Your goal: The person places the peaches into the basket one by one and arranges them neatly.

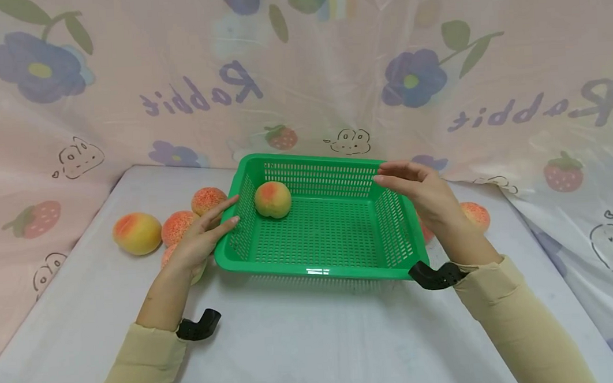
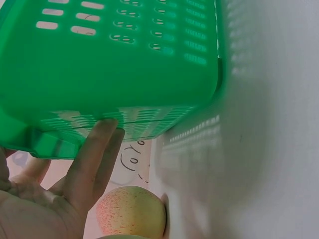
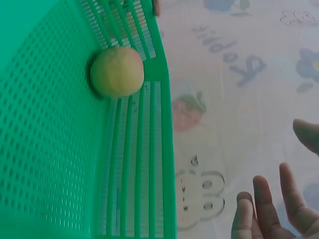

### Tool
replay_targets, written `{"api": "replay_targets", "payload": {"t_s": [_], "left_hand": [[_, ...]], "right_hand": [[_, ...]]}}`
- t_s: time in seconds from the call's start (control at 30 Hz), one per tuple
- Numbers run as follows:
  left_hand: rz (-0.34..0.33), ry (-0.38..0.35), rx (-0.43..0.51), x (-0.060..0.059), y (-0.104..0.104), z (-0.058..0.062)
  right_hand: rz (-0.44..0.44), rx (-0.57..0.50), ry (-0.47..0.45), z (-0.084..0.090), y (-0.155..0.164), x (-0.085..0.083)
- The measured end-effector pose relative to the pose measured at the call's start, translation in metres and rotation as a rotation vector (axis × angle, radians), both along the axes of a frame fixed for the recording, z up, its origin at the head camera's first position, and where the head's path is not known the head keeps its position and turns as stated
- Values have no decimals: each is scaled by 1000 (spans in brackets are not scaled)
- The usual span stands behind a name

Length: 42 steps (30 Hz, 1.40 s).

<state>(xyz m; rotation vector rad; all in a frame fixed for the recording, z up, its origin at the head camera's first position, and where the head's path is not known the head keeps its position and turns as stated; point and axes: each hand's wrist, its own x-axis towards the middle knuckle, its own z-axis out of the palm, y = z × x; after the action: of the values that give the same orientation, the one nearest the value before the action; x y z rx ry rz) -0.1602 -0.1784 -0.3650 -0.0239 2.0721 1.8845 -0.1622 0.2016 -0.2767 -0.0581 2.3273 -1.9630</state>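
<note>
A green slotted plastic basket (image 1: pixel 316 271) stands on the white table, with one yellow-red peach (image 1: pixel 273 199) in its far left corner. My left hand (image 1: pixel 207 231) lies flat against the basket's left wall, fingers straight. In the left wrist view those fingers (image 2: pixel 94 159) touch the basket (image 2: pixel 114 64) just under its rim, with a peach (image 2: pixel 132 211) below them. My right hand (image 1: pixel 421 188) hovers at the right rim, fingers relaxed. The right wrist view shows its fingers (image 3: pixel 269 209) apart from the basket (image 3: pixel 134 164), and the peach (image 3: pixel 117 71) inside.
Three peaches (image 1: pixel 137 233), (image 1: pixel 179 226), (image 1: pixel 208 199) lie left of the basket, and another is partly hidden under my left hand. One peach (image 1: pixel 476 214) sits right of the basket behind my right wrist. A flower-printed sheet hangs around the table.
</note>
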Motion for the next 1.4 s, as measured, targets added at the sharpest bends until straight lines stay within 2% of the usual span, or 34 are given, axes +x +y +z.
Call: {"api": "replay_targets", "payload": {"t_s": [0.23,0.47,0.67,0.83,0.93,1.17,1.4], "left_hand": [[4,-8,-13,1,0,1],[4,-10,-15,0,0,0],[9,-11,-11,0,-1,0],[7,-12,-1,0,-1,0],[4,-14,0,1,0,1],[1,-13,10,1,0,1],[6,-15,18,-1,1,-3]], "right_hand": [[-80,-61,-8,-4,26,4],[-158,-61,-37,-11,48,4],[-183,-147,-50,-24,65,5],[-232,-95,-60,-38,78,6],[-290,-72,-104,-48,84,5],[-391,-150,-162,-65,91,6],[-445,-85,-194,-78,91,4]]}}
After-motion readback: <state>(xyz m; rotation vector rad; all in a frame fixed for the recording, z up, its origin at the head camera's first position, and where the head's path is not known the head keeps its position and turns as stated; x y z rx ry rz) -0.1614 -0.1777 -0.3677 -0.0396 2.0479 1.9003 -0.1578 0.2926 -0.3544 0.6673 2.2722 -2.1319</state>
